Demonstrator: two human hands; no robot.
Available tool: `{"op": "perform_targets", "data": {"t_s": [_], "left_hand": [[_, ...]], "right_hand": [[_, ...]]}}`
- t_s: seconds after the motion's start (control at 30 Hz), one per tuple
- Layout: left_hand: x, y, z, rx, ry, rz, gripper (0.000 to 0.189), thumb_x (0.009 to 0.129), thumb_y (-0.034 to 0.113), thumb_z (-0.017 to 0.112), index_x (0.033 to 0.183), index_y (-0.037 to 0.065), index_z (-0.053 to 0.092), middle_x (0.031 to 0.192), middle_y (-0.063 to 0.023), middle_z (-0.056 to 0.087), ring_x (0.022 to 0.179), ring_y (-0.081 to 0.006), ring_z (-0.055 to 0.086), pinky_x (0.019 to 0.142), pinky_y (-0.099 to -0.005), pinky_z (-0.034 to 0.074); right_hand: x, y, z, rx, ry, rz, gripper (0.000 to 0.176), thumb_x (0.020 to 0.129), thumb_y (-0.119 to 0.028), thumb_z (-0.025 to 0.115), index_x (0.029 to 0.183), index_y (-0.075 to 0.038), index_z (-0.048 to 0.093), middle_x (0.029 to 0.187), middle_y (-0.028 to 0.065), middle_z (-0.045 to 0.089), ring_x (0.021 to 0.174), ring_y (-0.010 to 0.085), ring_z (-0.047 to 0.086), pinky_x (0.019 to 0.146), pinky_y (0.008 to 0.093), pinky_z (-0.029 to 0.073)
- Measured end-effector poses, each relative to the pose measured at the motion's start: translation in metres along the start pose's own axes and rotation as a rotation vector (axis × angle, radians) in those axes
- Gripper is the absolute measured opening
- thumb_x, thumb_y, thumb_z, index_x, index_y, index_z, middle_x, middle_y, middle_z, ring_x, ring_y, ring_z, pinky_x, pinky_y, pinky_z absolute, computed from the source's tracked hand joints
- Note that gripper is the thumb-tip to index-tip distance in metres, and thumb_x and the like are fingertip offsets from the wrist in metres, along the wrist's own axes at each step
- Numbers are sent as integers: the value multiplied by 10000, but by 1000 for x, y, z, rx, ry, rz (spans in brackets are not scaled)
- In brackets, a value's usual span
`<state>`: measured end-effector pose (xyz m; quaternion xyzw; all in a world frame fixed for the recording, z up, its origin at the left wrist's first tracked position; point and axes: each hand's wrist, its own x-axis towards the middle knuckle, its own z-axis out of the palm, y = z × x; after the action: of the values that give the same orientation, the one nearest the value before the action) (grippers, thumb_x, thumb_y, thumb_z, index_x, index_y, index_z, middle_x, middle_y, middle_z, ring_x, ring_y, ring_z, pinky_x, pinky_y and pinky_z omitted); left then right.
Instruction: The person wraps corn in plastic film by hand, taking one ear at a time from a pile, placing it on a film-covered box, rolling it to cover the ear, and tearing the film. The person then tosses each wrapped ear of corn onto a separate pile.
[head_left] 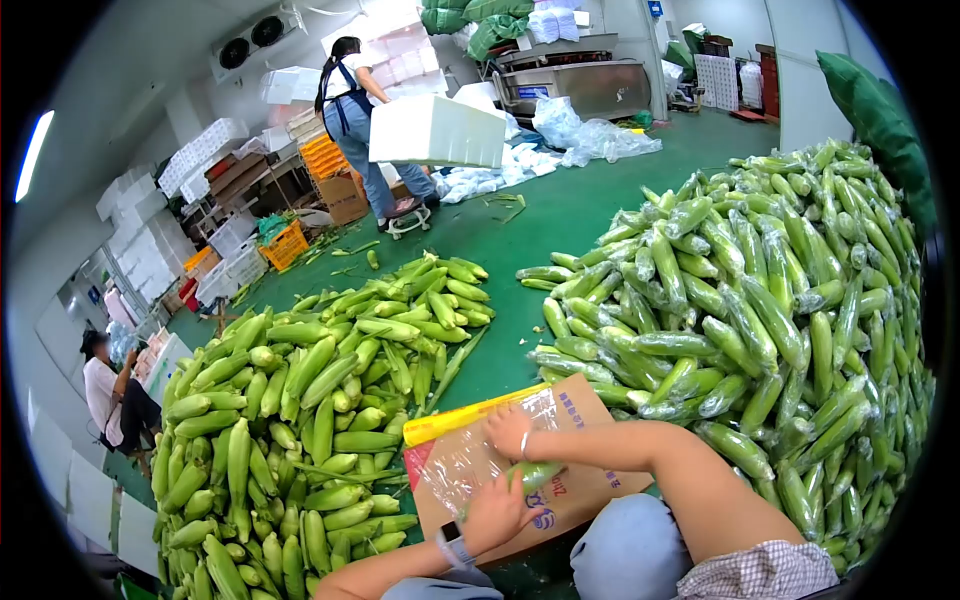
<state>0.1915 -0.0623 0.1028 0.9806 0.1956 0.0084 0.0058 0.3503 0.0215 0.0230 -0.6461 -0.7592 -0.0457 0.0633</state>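
Green floor (pixel 560 215) of a packing room, seen from above the worker's lap. Left hand (pixel 490 515), a watch on its wrist, is clenched round the lower end of an ear of corn (pixel 535 472). Right hand (pixel 510 430), just beyond it, has its fingers curled on the film of a clear plastic bag (pixel 455 470) that sheathes the ear. Bag and ear lie on a brown cardboard sheet (pixel 590 480) directly under both hands. A yellow strip (pixel 465 417) edges the bag beyond the right hand.

Red characters are printed on the cardboard to the right of the right hand and a blue mark just beside the left; neither can be read.

Left of the hands lies a pile of bare corn (pixel 300 400); right of them, a pile of film-wrapped corn (pixel 760 300). Far beyond the hands a co-worker (pixel 350 110) carries a white foam box (pixel 435 130), contents hidden. An orange crate (pixel 285 245) stands beyond the bare pile.
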Motion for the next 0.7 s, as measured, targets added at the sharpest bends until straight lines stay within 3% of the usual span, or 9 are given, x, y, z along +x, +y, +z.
{"op": "perform_targets", "data": {"t_s": [0.03, 0.2, 0.33, 0.4, 0.43, 0.47, 0.6, 0.67, 0.7], "left_hand": [[9, -5, 10, 83, 139, 24, 652, 692, 466, 661, 1041, -56, 486, 924, -206, 529, 758, -314, 547, 698, -385, 444], [68, -80, 64, -105, 76, -256, 861, 469, 514, 772, 1055, -41, 474, 937, -200, 535, 841, -352, 551, 722, -401, 459], [75, -101, 58, -322, 116, -143, 682, 536, 393, 775, 1048, 31, 507, 998, -190, 557, 880, -344, 562, 730, -433, 462], [56, -83, 34, -600, -546, -152, 580, 568, 306, 753, 1049, 78, 522, 1046, -179, 552, 937, -332, 548, 772, -419, 450], [38, -75, 46, -303, -450, 60, 562, 575, 272, 738, 1069, 103, 529, 1007, -165, 575, 944, -328, 548, 815, -400, 437], [18, -72, 61, -529, -340, 290, 577, 580, 295, 726, 1083, 91, 532, 965, -176, 591, 938, -339, 550, 834, -394, 429], [-11, -79, 15, -853, -1266, 232, 713, 649, 335, 712, 1225, 22, 433, 1158, -167, 532, 1009, -243, 520, 879, -338, 389], [-45, -111, 4, -1012, -1157, 252, 739, 701, 281, 707, 1288, -3, 358, 1238, -152, 476, 1109, -205, 437, 956, -305, 328], [-66, -124, 2, -1250, -1297, -1, 769, 703, 259, 716, 1297, -34, 325, 1282, -137, 434, 1143, -201, 400, 978, -303, 305]], "right_hand": [[19, 7, -7, 22, -32, 68, 217, 795, -158, 497, 940, -76, 635, 1077, 121, 574, 949, 261, 560, 770, 373, 452], [53, 21, -33, 181, -385, 166, 259, 751, -105, 546, 989, -42, 626, 1007, 165, 612, 951, 290, 593, 772, 369, 480], [68, 26, -5, 202, -484, 243, 283, 762, -112, 560, 1029, -48, 630, 1078, 164, 593, 986, 271, 588, 791, 354, 484], [60, 20, -16, 215, -458, 293, 275, 777, -116, 553, 1035, -61, 629, 1086, 141, 596, 992, 256, 588, 788, 345, 488], [59, 20, -16, 209, -469, 280, 275, 777, -116, 553, 1035, -61, 629, 1086, 141, 596, 992, 256, 588, 788, 345, 488], [55, 22, -15, 178, -468, 249, 271, 785, -119, 541, 1034, -62, 630, 1081, 141, 598, 990, 258, 589, 792, 346, 486], [28, 21, -24, 196, -462, 193, 258, 794, -105, 491, 998, -18, 623, 1054, 192, 591, 969, 298, 587, 802, 364, 478], [11, 20, -7, 223, -303, 155, 283, 772, -74, 474, 1026, 36, 537, 1052, 231, 554, 968, 343, 558, 819, 384, 457], [6, 24, 3, 216, -318, 143, 283, 772, -74, 474, 1026, 36, 537, 1052, 231, 554, 968, 343, 558, 819, 384, 457]]}}
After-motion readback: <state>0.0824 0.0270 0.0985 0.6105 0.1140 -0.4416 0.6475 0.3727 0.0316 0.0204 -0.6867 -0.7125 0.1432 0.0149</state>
